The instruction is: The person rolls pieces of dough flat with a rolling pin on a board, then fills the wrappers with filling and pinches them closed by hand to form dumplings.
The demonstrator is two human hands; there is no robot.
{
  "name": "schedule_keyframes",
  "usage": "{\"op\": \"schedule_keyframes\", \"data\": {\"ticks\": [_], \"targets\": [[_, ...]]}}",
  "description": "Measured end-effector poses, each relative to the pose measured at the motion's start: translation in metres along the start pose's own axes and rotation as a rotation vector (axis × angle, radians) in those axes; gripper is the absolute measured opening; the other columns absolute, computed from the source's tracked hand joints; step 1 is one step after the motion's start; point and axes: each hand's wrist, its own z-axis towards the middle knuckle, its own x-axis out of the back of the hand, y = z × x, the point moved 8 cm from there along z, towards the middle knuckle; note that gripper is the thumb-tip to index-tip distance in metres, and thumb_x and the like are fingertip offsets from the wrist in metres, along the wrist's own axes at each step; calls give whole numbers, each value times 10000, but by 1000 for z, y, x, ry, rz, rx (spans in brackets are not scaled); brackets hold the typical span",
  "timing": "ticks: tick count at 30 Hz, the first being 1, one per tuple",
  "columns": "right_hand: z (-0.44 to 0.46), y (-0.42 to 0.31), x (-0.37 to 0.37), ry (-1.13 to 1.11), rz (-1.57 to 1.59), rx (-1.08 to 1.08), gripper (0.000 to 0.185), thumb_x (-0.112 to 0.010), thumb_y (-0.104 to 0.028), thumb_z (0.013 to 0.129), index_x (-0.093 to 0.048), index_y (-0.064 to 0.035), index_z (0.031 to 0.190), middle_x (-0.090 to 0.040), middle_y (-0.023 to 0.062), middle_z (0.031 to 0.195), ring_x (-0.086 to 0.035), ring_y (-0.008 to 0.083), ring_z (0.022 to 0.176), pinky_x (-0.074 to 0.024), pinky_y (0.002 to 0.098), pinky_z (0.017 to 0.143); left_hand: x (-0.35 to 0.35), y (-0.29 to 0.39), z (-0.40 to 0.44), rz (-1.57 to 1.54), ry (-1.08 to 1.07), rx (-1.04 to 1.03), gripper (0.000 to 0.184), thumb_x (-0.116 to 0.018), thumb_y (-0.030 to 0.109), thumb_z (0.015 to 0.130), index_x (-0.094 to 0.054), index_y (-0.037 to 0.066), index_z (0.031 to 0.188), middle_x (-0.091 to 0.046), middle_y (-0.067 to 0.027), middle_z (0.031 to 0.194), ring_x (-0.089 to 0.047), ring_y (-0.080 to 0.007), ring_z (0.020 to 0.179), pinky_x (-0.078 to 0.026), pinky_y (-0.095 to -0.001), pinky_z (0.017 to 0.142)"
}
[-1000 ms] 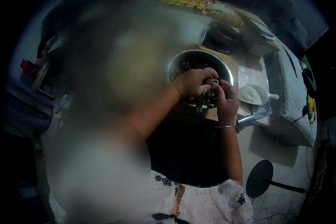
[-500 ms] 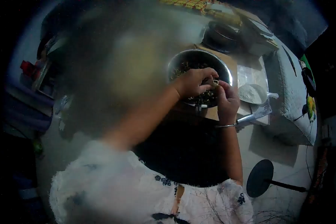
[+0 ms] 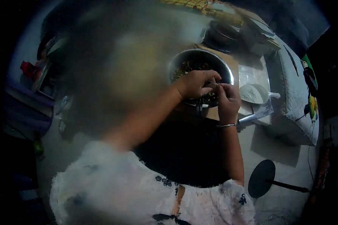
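Over a dark metal pot [image 3: 226, 66] with chopped, mixed filling [image 3: 186, 69] inside, my two hands meet. My left hand [image 3: 193, 83] is closed, its thumb and fingers pinching a small pale piece of dough [image 3: 214, 84]. From the right, the fingertips of my right hand [image 3: 229, 101] are pressed on the same piece. My fingers hide most of it, so its exact shape is unclear. A handle-like utensil [image 3: 199, 107] shows at the pot's near rim. Beside my right wrist lies a knife-like metal tool [image 3: 248, 118].
A scoop of white flour [image 3: 251, 93] stands right of the pot on a clear sheet [image 3: 251, 73]. Behind it is a dark pan [image 3: 221, 35]. A white padded block [image 3: 293, 101] bounds the right side. A round dark disc with a rod [image 3: 262, 179] lies lower right. Blur covers the left.
The piece of dough between my fingertips looks smaller and more covered; before, a pale rounded edge showed. My right fingers have shifted slightly against it. The arms stay nearly where they were.
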Motion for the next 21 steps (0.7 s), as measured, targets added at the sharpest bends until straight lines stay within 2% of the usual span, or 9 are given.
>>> {"op": "schedule_keyframes", "data": {"ticks": [3,5,9,12,15,17,18,20,21], "targets": [[1,-2,2,-11,-118,53,59,-664,-65,846,-655,-9,862,-633,78,859,-616,164,774,-494,274,682,2,4,0,36,28,-39,425,-687,17,762,-548,70,1160,-645,-120,1009,-641,-210,942,-514,-332,834],[0,1,0,-31,-64,-36,67,-654,-74,859,-648,-10,873,-634,75,849,-617,149,794,-495,262,689,4,6,-1,20,49,-66,418,-696,27,765,-552,66,1156,-646,-127,1023,-642,-223,953,-517,-339,831],[-2,-4,-5,0,51,-77,71,-654,-64,857,-638,-5,893,-629,72,866,-618,149,818,-496,257,697,7,10,0,77,49,-62,411,-692,34,774,-553,63,1159,-646,-126,1042,-642,-232,964,-520,-344,828],[-2,-16,-7,4,107,6,93,-656,-55,855,-636,1,925,-632,79,918,-621,148,844,-497,255,701,9,9,1,86,80,-68,404,-698,61,784,-554,66,1162,-647,-118,1048,-642,-234,966,-523,-350,823],[0,-6,-5,-43,-53,96,109,-660,-55,855,-639,7,942,-631,92,986,-623,151,855,-498,257,705,5,12,3,92,49,-98,408,-707,72,783,-553,58,1161,-648,-120,1048,-642,-232,969,-524,-353,824],[1,-3,-5,-43,25,41,120,-652,-81,870,-643,5,952,-647,90,962,-620,142,831,-496,253,700,7,10,1,7,117,-90,378,-710,34,707,-589,68,1063,-643,-130,989,-642,-275,921,-518,-355,800],[1,-5,-5,-43,24,43,120,-652,-81,870,-643,5,952,-647,90,962,-620,142,831,-496,253,700,7,8,1,8,118,-91,378,-710,34,707,-589,68,1063,-643,-130,989,-642,-275,921,-518,-355,800],[0,9,-5,-32,121,-191,126,-633,-107,888,-643,3,950,-656,63,899,-614,125,786,-492,245,693,6,12,-1,62,101,-229,420,-737,46,748,-574,53,1134,-634,-122,1065,-639,-230,976,-524,-343,826],[0,4,-4,-30,118,-192,126,-633,-107,888,-643,3,950,-656,63,899,-614,125,786,-492,245,693,8,15,-3,59,100,-231,420,-737,46,748,-574,53,1134,-634,-122,1065,-639,-230,976,-524,-343,826]]}}
